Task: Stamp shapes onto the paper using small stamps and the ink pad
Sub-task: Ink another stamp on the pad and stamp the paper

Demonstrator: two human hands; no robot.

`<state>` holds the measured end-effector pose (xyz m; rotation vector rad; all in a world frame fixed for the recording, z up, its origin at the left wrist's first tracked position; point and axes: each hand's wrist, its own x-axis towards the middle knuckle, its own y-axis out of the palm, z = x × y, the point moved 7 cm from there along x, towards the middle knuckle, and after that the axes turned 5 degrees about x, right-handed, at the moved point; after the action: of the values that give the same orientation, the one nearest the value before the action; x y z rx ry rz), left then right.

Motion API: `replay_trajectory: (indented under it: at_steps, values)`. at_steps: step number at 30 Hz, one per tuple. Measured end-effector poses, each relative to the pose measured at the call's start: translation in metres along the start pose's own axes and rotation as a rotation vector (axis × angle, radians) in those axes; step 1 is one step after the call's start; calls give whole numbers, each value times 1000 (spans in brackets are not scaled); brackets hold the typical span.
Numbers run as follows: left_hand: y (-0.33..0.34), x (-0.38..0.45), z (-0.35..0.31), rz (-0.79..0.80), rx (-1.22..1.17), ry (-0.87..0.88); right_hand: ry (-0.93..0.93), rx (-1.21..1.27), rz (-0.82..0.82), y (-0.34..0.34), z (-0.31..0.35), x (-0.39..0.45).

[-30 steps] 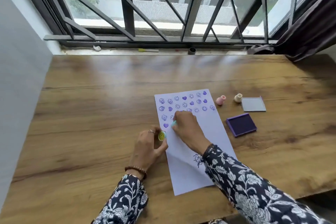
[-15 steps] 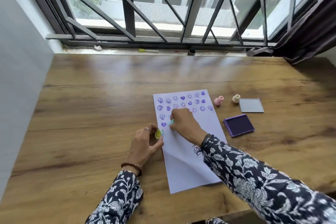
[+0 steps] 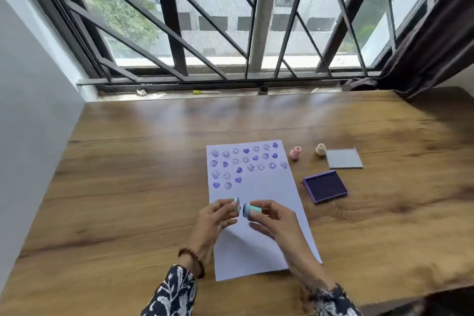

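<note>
A white paper point(image 3: 259, 251) lies on the wooden table point(image 3: 128, 187), its upper part covered with purple smiley and heart prints. My right hand point(image 3: 275, 223) holds a teal stamp point(image 3: 251, 209) on its side above the paper, inked face pointing left. My left hand point(image 3: 214, 218) pinches a small teal cap point(image 3: 236, 204) just left of that face, a narrow gap between them. The open purple ink pad point(image 3: 325, 186) sits right of the paper.
A pink stamp point(image 3: 295, 153) and a cream stamp point(image 3: 320, 149) stand beyond the paper's top right corner. The grey ink pad lid point(image 3: 343, 158) lies next to them. A window with bars runs along the table's far edge; a dark curtain point(image 3: 431, 46) hangs at right.
My right hand has lifted the teal stamp off the paper and turned it sideways. My left hand has come off the table's left side and brought the cap up to the stamp.
</note>
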<state>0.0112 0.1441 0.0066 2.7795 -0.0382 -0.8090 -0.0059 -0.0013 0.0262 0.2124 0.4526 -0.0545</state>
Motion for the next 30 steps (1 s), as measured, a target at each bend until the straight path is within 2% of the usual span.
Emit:
replay_trajectory:
  at_steps: [6,14,18,22,25,27,30]
  values:
    - [36,2,0,119,28,-37,-153,-150,-32,-26,29,-8]
    - [75,11,-3,169,50,-15,-255,-330,-116,-59,60,-8]
    - [88,21,-7,194,97,19,-227,-297,-119,-72,65,-2]
    - [103,35,-10,212,136,50,-115,-223,-81,-89,65,16]
    - [126,52,-14,230,238,108,-39,-255,-78,-110,65,38]
    - [142,65,-20,210,377,203,-54,-389,-129,-124,72,57]
    - [151,83,-30,42,624,340,-238,-828,-237,-135,98,83]
